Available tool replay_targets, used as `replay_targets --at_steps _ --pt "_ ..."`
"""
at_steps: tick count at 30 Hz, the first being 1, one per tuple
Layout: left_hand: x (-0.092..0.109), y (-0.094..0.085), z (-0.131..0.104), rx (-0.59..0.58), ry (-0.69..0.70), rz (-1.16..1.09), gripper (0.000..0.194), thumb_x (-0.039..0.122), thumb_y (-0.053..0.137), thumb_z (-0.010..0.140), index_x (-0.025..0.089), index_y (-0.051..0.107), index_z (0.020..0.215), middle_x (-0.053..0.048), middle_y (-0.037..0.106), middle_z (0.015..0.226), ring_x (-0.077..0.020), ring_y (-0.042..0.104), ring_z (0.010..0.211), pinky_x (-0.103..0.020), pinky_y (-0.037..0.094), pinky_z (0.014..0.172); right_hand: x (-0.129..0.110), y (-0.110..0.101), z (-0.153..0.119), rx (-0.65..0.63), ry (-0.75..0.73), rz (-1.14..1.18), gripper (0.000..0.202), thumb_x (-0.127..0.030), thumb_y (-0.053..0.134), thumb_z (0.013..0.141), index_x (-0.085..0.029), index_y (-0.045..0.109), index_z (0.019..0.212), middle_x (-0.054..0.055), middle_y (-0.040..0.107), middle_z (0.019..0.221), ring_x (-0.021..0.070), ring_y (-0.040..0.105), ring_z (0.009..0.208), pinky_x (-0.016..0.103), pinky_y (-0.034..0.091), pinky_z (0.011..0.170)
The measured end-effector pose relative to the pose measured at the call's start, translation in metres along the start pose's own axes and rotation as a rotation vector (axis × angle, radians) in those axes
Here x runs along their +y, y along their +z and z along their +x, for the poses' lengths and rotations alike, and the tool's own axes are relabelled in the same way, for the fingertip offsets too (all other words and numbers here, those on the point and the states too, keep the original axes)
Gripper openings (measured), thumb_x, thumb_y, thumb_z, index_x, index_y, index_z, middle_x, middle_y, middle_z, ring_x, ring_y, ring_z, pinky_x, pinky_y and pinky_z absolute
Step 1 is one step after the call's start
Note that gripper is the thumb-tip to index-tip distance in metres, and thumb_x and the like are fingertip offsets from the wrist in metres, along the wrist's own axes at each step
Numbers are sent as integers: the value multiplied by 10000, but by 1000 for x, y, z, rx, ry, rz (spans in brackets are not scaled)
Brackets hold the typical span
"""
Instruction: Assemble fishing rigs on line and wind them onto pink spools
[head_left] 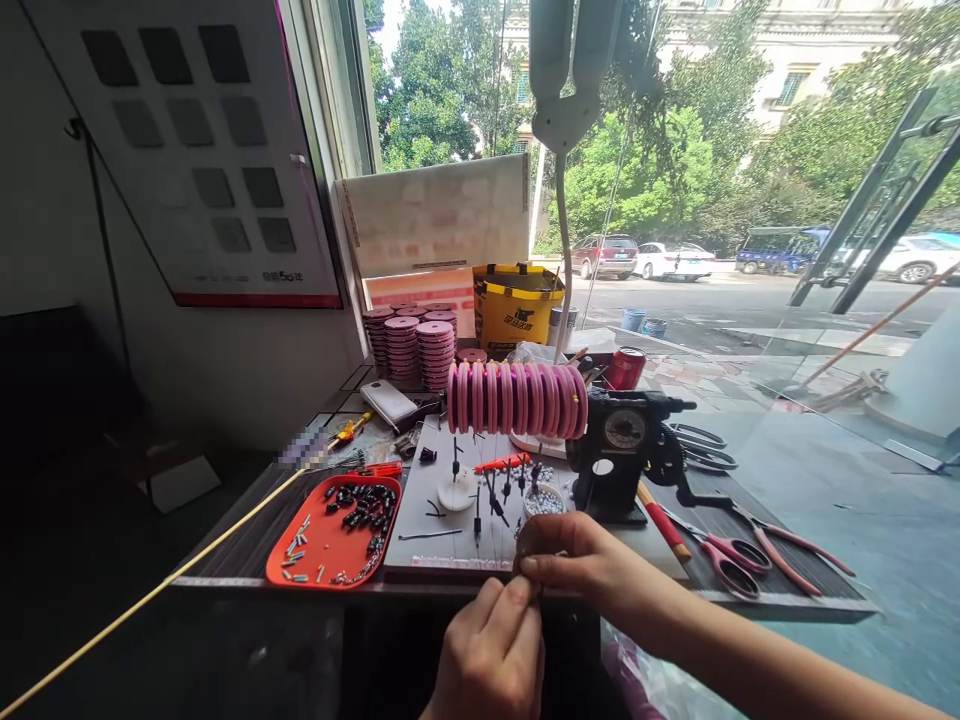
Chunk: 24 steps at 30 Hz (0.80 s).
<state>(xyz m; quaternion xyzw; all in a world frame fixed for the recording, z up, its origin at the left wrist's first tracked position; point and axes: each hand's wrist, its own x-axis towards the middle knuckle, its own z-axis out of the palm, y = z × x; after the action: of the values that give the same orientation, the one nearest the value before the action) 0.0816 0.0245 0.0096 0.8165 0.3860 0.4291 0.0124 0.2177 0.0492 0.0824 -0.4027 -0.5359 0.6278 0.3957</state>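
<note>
My left hand [496, 648] is closed, its fingers curled together in front of the table's near edge. Touching it from above, my right hand [574, 555] pinches with thumb and forefinger. Whatever sits between the fingertips is too small or hidden to make out. Just beyond them lies a white board [431, 548] with several small black pieces with thin stems [478, 522] on it. A small cup of silvery beads [544, 502] stands right behind my right hand. Near it are a white round disc [456, 490] and a red-orange pen-like tool [501, 463].
A hand-cranked winder [619, 450] carries a row of pink spools [517, 400]. Left is an orange tray [276, 565] of small parts; right, scissors [731, 560] and pliers [787, 555]. Behind stand stacked spools [435, 355], a yellow bag [517, 310] and a red can [626, 370]. A long stick [161, 587] crosses the left.
</note>
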Motion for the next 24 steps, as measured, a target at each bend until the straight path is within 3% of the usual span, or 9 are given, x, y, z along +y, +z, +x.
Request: replay_targets --at_steps 2,5,7,10,12,15,20,24 --pt "-2 -1 1 -16 -37 -55 321 58 408 772 169 684 893 -150 699 866 -258 613 768 -353 437 716 0 0 0 6 3 0 278 -345 657 615 -143 469 580 -48 440 552 79 362 537 223 286 546" --pt "-5 -8 8 -154 -42 -159 292 80 431 761 174 680 880 -151 691 856 -250 608 763 -332 440 692 4 0 0 -6 -36 -36 254 -346 618 667 -146 472 612 -35 458 589 91 406 565 229 327 570" --pt "-5 -15 15 -242 -149 -274 226 100 470 733 171 679 781 -134 680 789 -238 596 744 -316 437 672 7 0 -5 24 -127 -191 189 -317 571 727 -152 491 686 -31 464 622 99 423 586 227 350 576" --pt "-4 -20 25 -365 -640 -659 107 144 538 652 166 601 568 -45 599 605 -150 517 529 -258 391 501 11 -3 -18 48 -391 -654 47 -213 492 799 -173 503 777 -17 484 676 100 429 595 208 361 550" --pt "-5 -20 28 -461 -982 -993 64 135 554 581 160 549 523 13 534 527 -87 428 426 -216 328 424 14 -6 -28 -54 -632 -1027 114 -148 430 822 -179 516 752 4 512 698 109 432 600 221 368 554" --pt "-8 -16 27 -535 -1267 -1336 64 86 544 511 146 538 533 53 483 461 -58 415 417 -177 303 420 23 -10 -38 -199 -926 -1423 210 -118 373 836 -170 538 717 9 532 653 122 409 560 261 363 548" --pt "-8 -14 29 -511 -1449 -1481 97 51 571 485 127 556 544 42 536 491 -37 457 434 -138 313 414 38 -11 -37 -84 -1164 -1520 307 -89 305 874 -136 564 716 -10 530 579 111 379 488 289 388 646" --pt "-6 -15 30 -492 -1499 -1480 108 49 583 480 130 563 549 43 537 479 -36 470 425 -125 325 395 38 -8 -34 -28 -1201 -1500 414 -79 234 898 -147 549 640 -22 498 509 108 359 454 279 392 658"
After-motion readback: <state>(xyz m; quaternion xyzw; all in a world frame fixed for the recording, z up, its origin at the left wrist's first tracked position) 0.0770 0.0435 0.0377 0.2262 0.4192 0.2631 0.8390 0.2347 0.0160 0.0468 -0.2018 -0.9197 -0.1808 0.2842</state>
